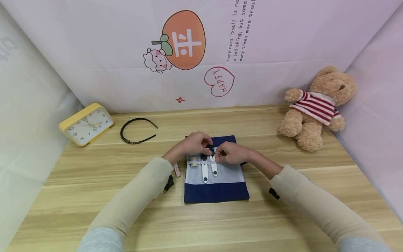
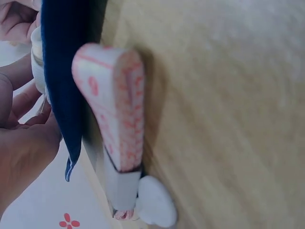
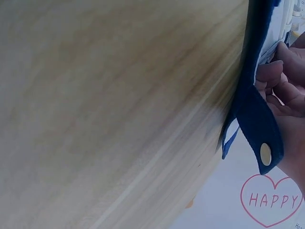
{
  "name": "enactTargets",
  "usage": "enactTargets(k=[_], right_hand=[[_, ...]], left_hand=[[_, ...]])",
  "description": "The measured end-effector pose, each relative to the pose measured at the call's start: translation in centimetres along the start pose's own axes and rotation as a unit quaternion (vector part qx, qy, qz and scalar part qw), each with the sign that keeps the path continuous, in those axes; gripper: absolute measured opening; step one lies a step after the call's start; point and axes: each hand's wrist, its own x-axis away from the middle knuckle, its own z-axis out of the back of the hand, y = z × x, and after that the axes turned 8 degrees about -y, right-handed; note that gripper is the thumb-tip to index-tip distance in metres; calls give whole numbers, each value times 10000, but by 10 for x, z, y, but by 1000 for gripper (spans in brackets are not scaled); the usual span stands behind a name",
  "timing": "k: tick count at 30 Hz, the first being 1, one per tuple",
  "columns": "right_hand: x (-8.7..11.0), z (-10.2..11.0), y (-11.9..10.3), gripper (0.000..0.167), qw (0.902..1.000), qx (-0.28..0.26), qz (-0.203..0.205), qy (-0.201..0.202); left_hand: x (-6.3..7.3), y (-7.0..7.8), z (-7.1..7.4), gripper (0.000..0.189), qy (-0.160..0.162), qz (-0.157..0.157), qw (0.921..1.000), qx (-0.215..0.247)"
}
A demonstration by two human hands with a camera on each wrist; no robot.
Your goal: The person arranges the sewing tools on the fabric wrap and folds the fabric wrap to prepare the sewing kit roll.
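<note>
A navy-and-grey fabric roll [image 1: 217,192] lies unfolded on the table. Two slim white tools with black ends are tucked under its pale elastic band [image 1: 198,162], beside a thread spool [image 1: 193,162]. My left hand [image 1: 196,143] pinches the black end of the right-hand white tool [image 1: 214,169]. The other white tool [image 1: 205,172] lies just left of it. With thumb and fingertips, my right hand [image 1: 231,153] pinches the elastic next to that tool. In the right wrist view, a navy strap with a snap [image 3: 266,153] hangs from the roll's edge.
A folded pink-and-white tape measure [image 2: 112,105] lies left of the roll. Behind it are a black headband [image 1: 124,129] and a yellow clock [image 1: 86,124]. A teddy bear [image 1: 315,108] sits at the back right, against the wall.
</note>
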Motion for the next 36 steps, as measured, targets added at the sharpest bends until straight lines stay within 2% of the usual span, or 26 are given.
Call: enactTargets(k=[14, 18, 21, 27, 31, 36], right_hand=[[0, -1, 0, 11, 10000, -1, 24, -34], [-1, -1, 2, 10, 10000, -31, 44, -16], [-1, -1, 4, 10, 9999, -92, 96, 32], [0, 0, 11, 6, 9992, -250, 267, 162], [4, 3, 13, 5, 9988, -277, 320, 231], [11, 6, 16, 6, 9983, -420, 100, 399]], left_hand=[[1, 2, -5, 32, -89, 48, 9993, -368], [3, 1, -5, 33, -75, 34, 9995, -292], [6, -1, -3, 36, 23, -159, 9998, -93], [20, -8, 10, 40, 469, -576, 9963, 440], [33, -15, 20, 42, 535, -538, 9954, 588], [50, -25, 27, 41, 510, -425, 9957, 640]])
